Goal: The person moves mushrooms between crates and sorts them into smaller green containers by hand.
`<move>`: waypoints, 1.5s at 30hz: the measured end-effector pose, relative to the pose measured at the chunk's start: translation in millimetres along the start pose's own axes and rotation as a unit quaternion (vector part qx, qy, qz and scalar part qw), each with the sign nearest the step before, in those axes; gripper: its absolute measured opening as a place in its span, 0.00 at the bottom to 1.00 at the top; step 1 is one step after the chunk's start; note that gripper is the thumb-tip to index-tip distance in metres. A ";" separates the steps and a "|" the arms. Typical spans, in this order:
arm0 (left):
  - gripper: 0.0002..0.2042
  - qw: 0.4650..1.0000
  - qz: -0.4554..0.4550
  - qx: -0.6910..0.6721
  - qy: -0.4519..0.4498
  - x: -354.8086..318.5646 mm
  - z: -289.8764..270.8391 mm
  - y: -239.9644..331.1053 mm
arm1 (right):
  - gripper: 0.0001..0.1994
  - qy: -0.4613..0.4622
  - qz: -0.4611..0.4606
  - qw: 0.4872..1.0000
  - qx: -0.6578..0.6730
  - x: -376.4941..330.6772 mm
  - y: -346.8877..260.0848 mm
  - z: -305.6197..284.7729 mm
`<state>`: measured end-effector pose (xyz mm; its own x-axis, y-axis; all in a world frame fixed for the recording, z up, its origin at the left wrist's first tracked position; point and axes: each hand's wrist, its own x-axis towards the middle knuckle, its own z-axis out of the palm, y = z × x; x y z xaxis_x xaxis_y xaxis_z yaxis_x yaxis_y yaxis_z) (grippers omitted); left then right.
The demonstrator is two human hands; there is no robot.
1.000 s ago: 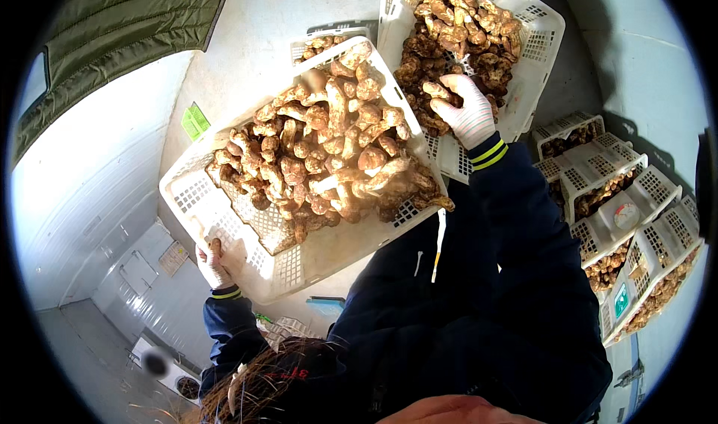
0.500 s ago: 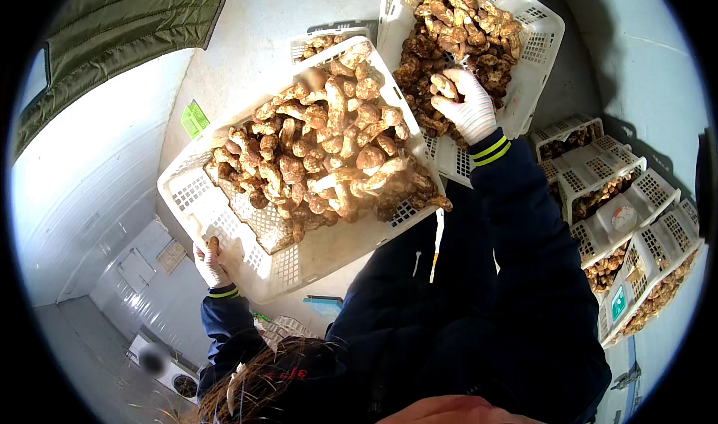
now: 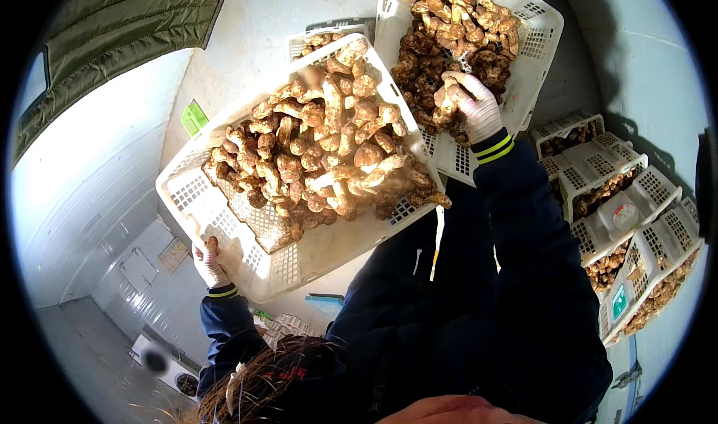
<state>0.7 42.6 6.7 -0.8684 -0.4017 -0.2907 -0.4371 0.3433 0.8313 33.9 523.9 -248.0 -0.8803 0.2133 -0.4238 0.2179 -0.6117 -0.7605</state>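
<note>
The head view looks steeply down from the wearer's head through a wide fisheye lens, bending straight edges toward its black rim. Nearest the lens, the dark-clothed torso (image 3: 456,297) fills 4 to 6 o'clock, while the broad white crate (image 3: 318,258) lies about arm's reach off near the centre; farther away, stacked crates (image 3: 607,235) show at 3 o'clock and a green quilted cover (image 3: 134,16) at 10.

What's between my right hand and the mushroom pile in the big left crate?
The head view shows, from your right hand leftward: the mushroom it holds, some darker mushrooms in the crate beneath, then the left crate's right wall.
</note>
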 end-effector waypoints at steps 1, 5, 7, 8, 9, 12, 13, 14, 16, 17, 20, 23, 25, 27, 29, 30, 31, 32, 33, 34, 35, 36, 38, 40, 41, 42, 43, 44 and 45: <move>0.15 1.000 -0.002 0.004 -0.007 3.2 -8.6 -5.6 | 0.11 0.013 -0.005 1.000 -0.009 0.1 -1.0 1.1; 0.09 0.999 0.006 0.021 -0.025 7.7 -16.1 -8.0 | 0.10 0.041 -0.019 0.999 -0.007 2.7 -1.2 0.3; 0.10 1.000 0.000 0.010 -0.008 4.4 -3.8 -5.4 | 0.11 0.043 -0.026 0.999 0.008 7.1 5.5 -5.4; 0.11 1.000 -0.004 0.004 0.000 3.6 0.4 -5.1 | 0.12 0.054 0.010 0.997 0.050 7.6 6.4 -7.8; 0.11 1.000 0.004 0.019 -0.011 3.0 -5.4 4.2 | 0.13 0.065 0.051 0.991 0.105 8.6 4.5 -11.3; 0.12 0.999 0.009 0.010 -0.040 14.7 -32.2 -18.4 | 0.16 0.051 0.050 0.984 0.161 8.2 7.2 -10.7; 0.13 0.999 0.004 0.003 -0.042 14.9 -26.7 -18.5 | 0.18 0.042 0.032 0.984 0.171 7.6 8.4 -12.2; 0.13 0.999 0.001 0.001 -0.040 11.0 -23.4 -12.6 | 0.19 0.031 0.019 0.982 0.185 6.9 9.2 -13.6; 0.14 0.999 -0.007 0.036 -0.033 17.0 -40.8 -20.2 | 0.21 0.012 0.031 0.982 0.185 4.5 9.6 -14.5; 0.15 0.998 -0.011 0.049 -0.030 21.0 -51.4 -29.5 | 0.20 0.005 0.029 0.983 0.183 4.1 11.1 -15.3; 0.15 0.999 -0.004 0.017 -0.028 13.9 -29.4 -19.3 | 0.19 0.006 0.028 0.983 0.181 6.6 12.9 -19.7; 0.14 1.000 0.003 0.016 -0.024 10.4 -26.3 -15.4 | 0.19 -0.002 0.021 0.987 0.161 9.3 12.3 -23.6; 0.14 0.999 0.001 0.003 -0.038 12.2 -29.1 -16.2 | 0.19 -0.018 0.009 0.988 0.156 10.7 12.1 -28.6; 0.14 0.999 0.001 -0.001 -0.040 9.6 -25.0 -7.0 | 0.19 -0.010 0.015 0.990 0.141 12.4 7.9 -33.8; 0.15 0.999 0.002 -0.012 -0.032 7.7 -19.1 -10.3 | 0.18 0.000 0.009 0.989 0.148 13.4 -1.0 -35.2; 0.15 0.999 0.003 -0.016 -0.032 7.5 -16.3 -9.6 | 0.17 0.006 -0.004 0.990 0.138 13.6 -7.8 -37.8; 0.15 1.000 -0.003 0.012 -0.021 9.9 -21.3 -12.0 | 0.18 -0.045 -0.043 0.987 0.149 15.5 -0.9 -58.1; 0.15 1.000 -0.007 0.013 -0.017 9.2 -22.9 -12.8 | 0.19 0.004 -0.019 0.971 0.238 14.6 1.2 -70.7; 0.14 1.000 -0.011 0.013 -0.012 8.6 -24.1 -13.3 | 0.20 -0.008 -0.018 0.987 0.160 15.4 -1.6 -84.8; 0.14 1.000 -0.014 0.012 -0.009 8.7 -24.1 -13.4 | 0.21 -0.017 -0.047 0.992 0.118 15.8 -10.4 -86.5; 0.13 1.000 -0.018 0.011 -0.005 8.7 -24.2 -14.1 | 0.23 -0.024 -0.076 0.994 0.076 15.5 -19.2 -88.2; 0.13 1.000 -0.013 0.008 -0.001 7.6 -22.2 -12.0 | 0.23 -0.029 -0.078 0.992 0.091 13.2 -28.3 -84.8; 0.13 1.000 -0.005 0.002 0.008 3.6 -17.4 -8.4 | 0.24 -0.041 -0.080 0.988 0.122 9.6 -39.9 -79.9; 0.13 1.000 -0.011 0.006 -0.001 3.9 -12.5 -4.6 | 0.27 0.018 -0.040 0.989 0.142 9.2 -25.4 -91.9; 0.13 1.000 -0.015 0.008 -0.006 4.3 -10.9 -3.3 | 0.28 0.027 -0.015 0.984 0.177 9.3 -13.6 -101.2; 0.12 1.000 -0.012 0.007 -0.015 6.7 -18.3 -9.8 | 0.29 0.031 0.011 0.977 0.210 10.2 -15.5 -92.0; 0.12 1.000 -0.008 0.006 -0.025 11.2 -29.3 -18.6 | 0.30 -0.093 -0.009 0.963 0.251 10.8 -13.6 -77.8; 0.12 0.999 -0.003 0.018 -0.033 11.3 -31.9 -10.3 | 0.30 -0.097 -0.016 0.966 0.241 9.0 -4.6 -81.1; 0.12 1.000 -0.004 0.024 -0.017 8.4 -23.6 -12.0 | 0.29 -0.102 -0.027 0.970 0.218 4.1 10.7 -83.2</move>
<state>4.2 15.1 5.5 -0.8724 -0.3749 -0.3136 -0.4534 0.3811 0.8057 67.7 581.7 -298.8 -0.9604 0.1250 -0.2491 0.0103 -0.8774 -0.4797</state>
